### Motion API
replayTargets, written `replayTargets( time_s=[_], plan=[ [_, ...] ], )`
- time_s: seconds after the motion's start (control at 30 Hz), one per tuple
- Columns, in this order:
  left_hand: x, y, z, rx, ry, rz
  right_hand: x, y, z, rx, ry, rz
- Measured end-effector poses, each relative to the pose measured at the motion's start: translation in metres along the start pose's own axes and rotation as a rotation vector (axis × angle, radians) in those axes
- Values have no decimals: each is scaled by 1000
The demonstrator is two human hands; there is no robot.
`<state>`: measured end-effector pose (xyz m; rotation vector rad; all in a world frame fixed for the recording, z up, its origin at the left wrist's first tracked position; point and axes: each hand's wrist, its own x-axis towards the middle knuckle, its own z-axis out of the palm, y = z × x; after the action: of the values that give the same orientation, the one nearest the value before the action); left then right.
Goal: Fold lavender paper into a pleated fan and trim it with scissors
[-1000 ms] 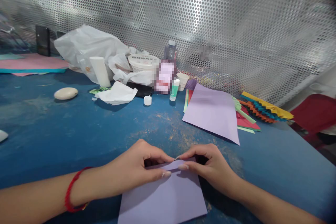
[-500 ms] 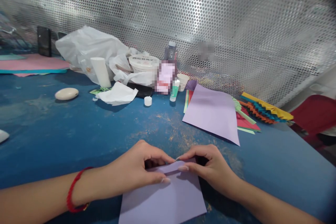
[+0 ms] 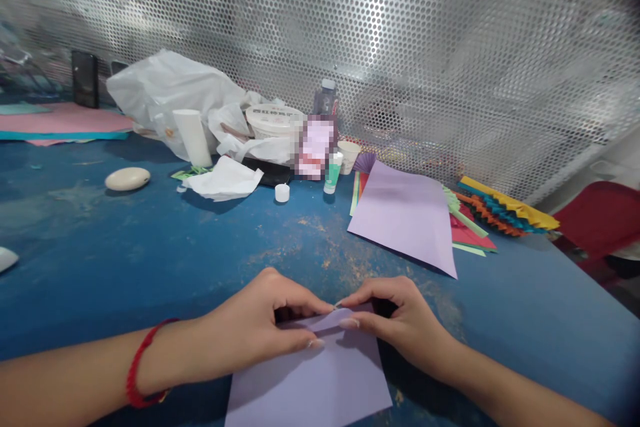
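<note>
A sheet of purple paper (image 3: 310, 390) lies on the blue table in front of me, its far edge turned up in a narrow fold. My left hand (image 3: 260, 320) pinches the left part of that fold between thumb and fingers; a red braided bracelet circles the wrist. At the fold's right part, my right hand (image 3: 400, 313) grips the paper with thumb below and index finger above. The two index fingertips nearly meet at the top of the fold. Fingers curled under both hands are partly hidden.
Another purple sheet (image 3: 405, 213) rests on coloured papers at the right, near pleated paper strips (image 3: 505, 207). Farther back stand a glue tube (image 3: 333, 173), a paper cup (image 3: 193, 137), a white plastic bag (image 3: 170, 93) and a bottle (image 3: 325, 100). A beige oval object (image 3: 127, 179) lies left.
Both hands keep nearly the same place and grip on the paper's fold. The folded edge between the fingers bulges slightly more; otherwise little differs.
</note>
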<state>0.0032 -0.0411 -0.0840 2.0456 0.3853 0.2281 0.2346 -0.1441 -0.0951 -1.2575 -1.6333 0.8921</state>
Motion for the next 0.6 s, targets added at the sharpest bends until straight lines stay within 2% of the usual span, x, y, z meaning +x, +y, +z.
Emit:
replayTargets(
  time_s=[0.6],
  plan=[
    [-1, 0, 0, -19, -5, -31, 2, 0, 0, -9, -5, 18]
  ],
)
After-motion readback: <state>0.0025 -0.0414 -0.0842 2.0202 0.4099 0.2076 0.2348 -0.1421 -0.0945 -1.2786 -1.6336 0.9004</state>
